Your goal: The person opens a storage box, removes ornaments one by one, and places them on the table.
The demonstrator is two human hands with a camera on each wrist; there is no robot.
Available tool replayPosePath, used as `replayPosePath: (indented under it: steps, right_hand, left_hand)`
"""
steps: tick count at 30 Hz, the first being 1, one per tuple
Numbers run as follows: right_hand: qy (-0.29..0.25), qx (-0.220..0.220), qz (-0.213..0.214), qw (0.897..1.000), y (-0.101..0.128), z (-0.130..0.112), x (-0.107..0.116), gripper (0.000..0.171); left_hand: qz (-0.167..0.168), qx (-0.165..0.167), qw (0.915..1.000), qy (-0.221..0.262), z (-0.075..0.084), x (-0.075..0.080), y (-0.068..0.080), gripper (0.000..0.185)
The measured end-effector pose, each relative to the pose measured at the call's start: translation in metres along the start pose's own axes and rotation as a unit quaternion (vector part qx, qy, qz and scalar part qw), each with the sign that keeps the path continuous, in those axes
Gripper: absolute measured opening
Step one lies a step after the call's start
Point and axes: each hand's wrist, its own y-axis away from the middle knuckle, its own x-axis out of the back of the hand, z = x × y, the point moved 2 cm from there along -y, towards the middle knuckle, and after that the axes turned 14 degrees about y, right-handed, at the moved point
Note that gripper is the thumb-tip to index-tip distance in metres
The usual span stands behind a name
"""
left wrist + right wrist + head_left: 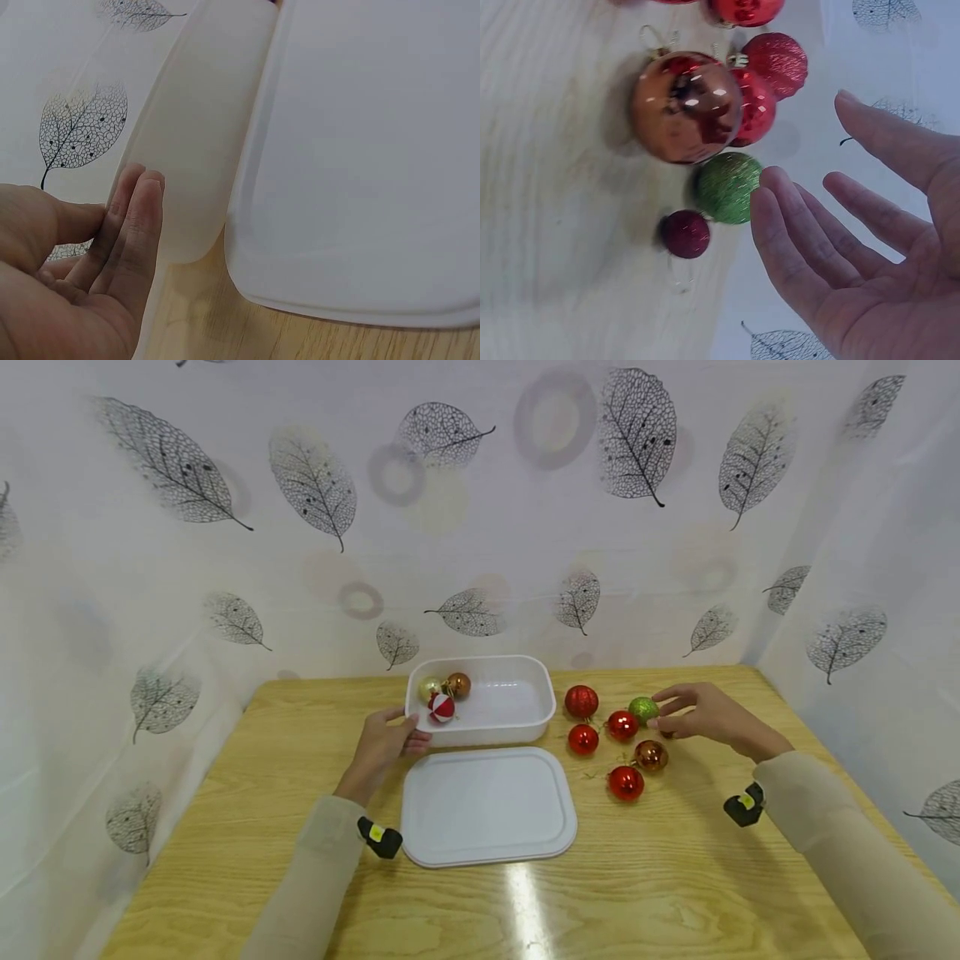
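Observation:
My left hand (pixel 388 742) holds the front left corner of a white plastic box (pixel 491 737), thumb at the rim and fingers against the outer wall. Inside the box lie a pale gold bauble (pixel 429 687), a copper bauble (pixel 458 685) and a red-and-white bauble (pixel 442 707). At the right, my right hand (pixel 701 714) reaches in with thumb and fingers spread apart, fingertips close to a glittery green bauble (pixel 642 710). In the right wrist view a small dark red bauble (pixel 685 234) lies beside the green one. Nothing sits between the fingers there.
A white lid (pixel 487 806) lies flat in front of the box. Around the green bauble are several red baubles (pixel 622 726) and a brown one (pixel 651 756), on a wooden table (pixel 300 893). Leaf-patterned cloth (pixel 480 527) rises behind and at both sides.

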Motion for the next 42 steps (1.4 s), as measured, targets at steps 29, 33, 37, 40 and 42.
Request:
replayPosePath:
  steps: [29,33,37,40,42]
  right_hand:
    - [0.011,0.079,-0.015,0.997,-0.086,-0.116,-0.044,0.055]
    - [0.002,0.086,-0.022,0.996,-0.096,-0.128,-0.057,0.053]
    - [-0.023,0.099,-0.031,0.994,-0.107,-0.137,-0.072,0.052]
    - [-0.034,0.106,-0.034,0.993,-0.115,-0.143,-0.083,0.051]
    - [-0.038,0.106,-0.035,0.993,-0.120,-0.146,-0.090,0.050]
  left_hand:
    - [0.009,0.011,0.9998,-0.013,-0.003,0.002,-0.006,0.045]
    - [0.007,0.008,0.9999,-0.012,-0.002,0.002,-0.004,0.045]
    - [0.005,0.006,0.9999,-0.009,-0.001,0.001,-0.004,0.045]
    - [0.006,0.006,0.9999,-0.005,-0.001,0.001,-0.003,0.044]
    - [0.006,0.006,1.0000,-0.003,-0.001,0.001,-0.003,0.044]
